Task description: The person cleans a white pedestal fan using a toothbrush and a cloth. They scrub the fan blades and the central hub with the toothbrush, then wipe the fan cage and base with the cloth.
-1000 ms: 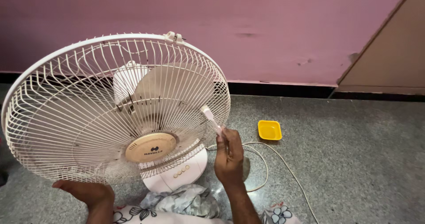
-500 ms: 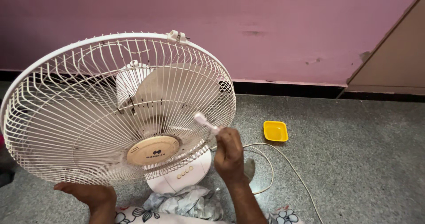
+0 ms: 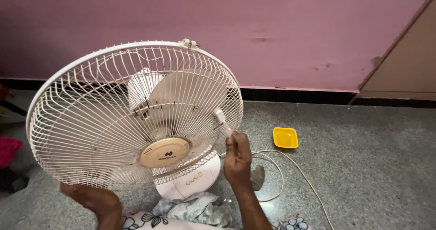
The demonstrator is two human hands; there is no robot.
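Since the earlier frame, the toothbrush [image 3: 222,122] had been swept back out to the guard's right edge. It was pinched closed in the right hand [image 3: 237,159], bristles against the fan guard [image 3: 104,121] — tilted and steadied from below by the left hand [image 3: 88,197], closed on its rim, above the floor [image 3: 363,175].

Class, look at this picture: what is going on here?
A person sits on a speckled floor with a white table fan. The right hand holds a small brush with its head against the fan's wire grille at the right side. The left hand grips the grille's lower rim. A yellow tray lies nearby.
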